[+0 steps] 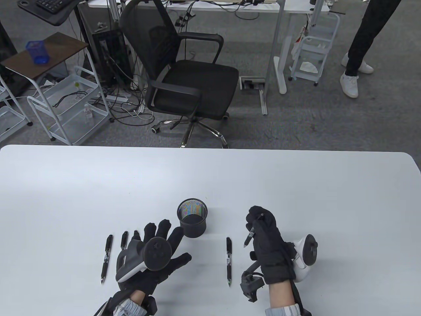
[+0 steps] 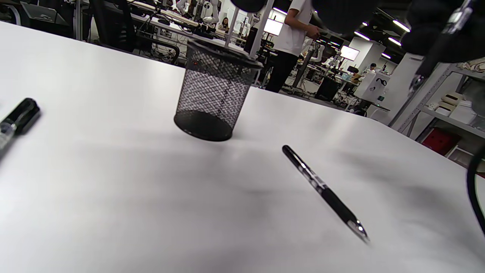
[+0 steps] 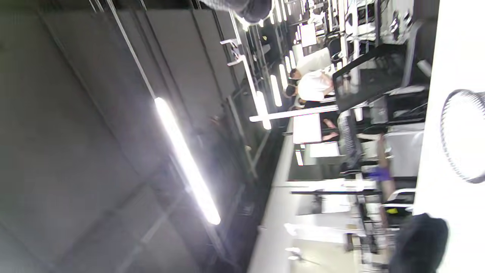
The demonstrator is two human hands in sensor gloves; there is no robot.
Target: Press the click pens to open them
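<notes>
My right hand (image 1: 263, 230) grips a click pen (image 1: 250, 234) upright above the white table (image 1: 296, 184), tip pointing down towards me; the thumb sits at its top end. That pen also shows in the left wrist view (image 2: 439, 45). My left hand (image 1: 158, 250) lies flat on the table with fingers spread and holds nothing. One black pen (image 1: 228, 260) lies between the hands and shows in the left wrist view (image 2: 326, 193). Two more pens (image 1: 106, 258) (image 1: 124, 240) lie left of the left hand. A black mesh pen cup (image 1: 192, 221) stands upright just beyond the left fingertips.
An office chair (image 1: 184, 75) stands behind the table's far edge. White carts (image 1: 65, 105) and desks lie beyond it. A person's legs (image 1: 358, 49) are at the far right. The mesh cup also shows in the left wrist view (image 2: 214, 102) and in the right wrist view (image 3: 464, 136).
</notes>
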